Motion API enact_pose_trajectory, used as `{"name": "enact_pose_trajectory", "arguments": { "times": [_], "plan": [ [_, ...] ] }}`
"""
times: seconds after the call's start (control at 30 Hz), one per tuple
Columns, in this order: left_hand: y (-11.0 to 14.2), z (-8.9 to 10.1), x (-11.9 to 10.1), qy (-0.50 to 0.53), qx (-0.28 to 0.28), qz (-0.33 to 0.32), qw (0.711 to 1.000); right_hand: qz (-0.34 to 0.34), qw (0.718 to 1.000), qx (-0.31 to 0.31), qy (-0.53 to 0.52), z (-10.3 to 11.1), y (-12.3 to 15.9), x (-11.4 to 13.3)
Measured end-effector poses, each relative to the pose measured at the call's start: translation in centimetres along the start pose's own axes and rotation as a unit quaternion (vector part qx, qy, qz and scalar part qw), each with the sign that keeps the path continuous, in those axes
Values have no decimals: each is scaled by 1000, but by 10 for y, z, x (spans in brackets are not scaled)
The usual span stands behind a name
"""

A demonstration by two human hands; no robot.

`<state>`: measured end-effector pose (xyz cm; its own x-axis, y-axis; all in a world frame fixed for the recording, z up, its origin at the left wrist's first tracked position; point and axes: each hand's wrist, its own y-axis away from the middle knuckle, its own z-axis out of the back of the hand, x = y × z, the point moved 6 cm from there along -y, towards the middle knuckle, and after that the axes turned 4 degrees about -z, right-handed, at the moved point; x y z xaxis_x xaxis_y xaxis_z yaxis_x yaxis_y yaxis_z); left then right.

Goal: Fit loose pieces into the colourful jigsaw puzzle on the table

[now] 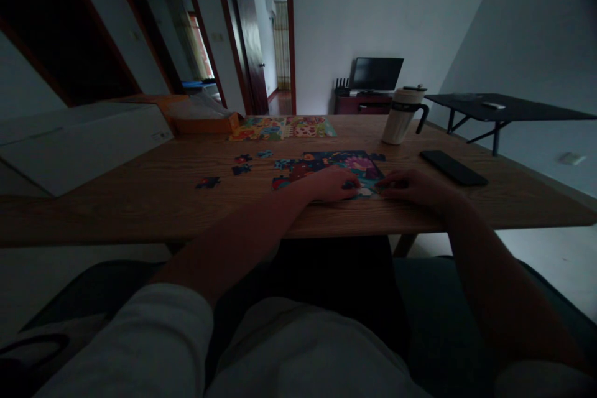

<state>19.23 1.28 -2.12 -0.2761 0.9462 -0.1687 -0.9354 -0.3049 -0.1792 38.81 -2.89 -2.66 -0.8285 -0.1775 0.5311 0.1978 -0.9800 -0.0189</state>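
On the wooden table in front of me lies a partly assembled jigsaw puzzle with a dark, colourful picture. My left hand rests over its near side, fingers curled and closed around a small dark puzzle piece. At the near right corner of the picture, my right hand is closed too, its fingertips pinching what looks like a greenish puzzle piece at the edge. My left hand and forearm hide part of the puzzle. Loose puzzle pieces lie to the left, several of them grouped near the picture.
A black phone lies right of my right hand. Behind it stands a cream lidded cup with a black handle. Colourful picture sheets, an orange box and a large white box occupy the table's far and left sides.
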Motion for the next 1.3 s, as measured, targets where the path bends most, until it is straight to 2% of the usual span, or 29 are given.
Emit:
{"name": "enact_pose_trajectory", "arguments": {
  "times": [0.23, 0.5, 0.57, 0.73, 0.83, 0.9, 0.97, 1.03, 1.1, 1.2, 1.23, 1.3],
  "plan": [
    [0, -1, 0, 11, -1, 2, 1000, 16, 1000, -26, -8, 0, -2, 3],
    [-1, -1, 1, 11, -1, 8, 1000, 30, 999, -23, 6, -2, -3, -1],
    [1, 0, 1, 13, 6, 11, 1000, 26, 998, -55, 7, 2, -3, -1],
    [17, 13, -3, 38, 73, 37, 996, -25, 971, -236, -14, 23, -3, -14],
    [35, 33, 5, 74, 102, 81, 989, -32, 961, -269, -48, 30, -7, -20],
    [53, 54, 25, 107, 102, 120, 982, -32, 960, -272, -64, 37, -9, -18],
    [79, 80, 60, 122, 70, 175, 975, -27, 958, -276, -71, 49, -9, -10],
    [116, 109, 106, 108, -7, 262, 959, -21, 958, -276, -70, 63, -10, 4],
    [159, 128, 148, 120, -57, 344, 929, -9, 965, -257, -59, 76, -19, 22],
    [216, 133, 190, 168, -97, 438, 878, 3, 977, -211, -37, 80, -57, 43],
    [230, 130, 198, 173, -106, 469, 860, 2, 980, -200, -17, 76, -74, 46],
    [247, 121, 205, 136, -96, 512, 843, 0, 977, -206, 53, 61, -111, 46]
  ]
}}
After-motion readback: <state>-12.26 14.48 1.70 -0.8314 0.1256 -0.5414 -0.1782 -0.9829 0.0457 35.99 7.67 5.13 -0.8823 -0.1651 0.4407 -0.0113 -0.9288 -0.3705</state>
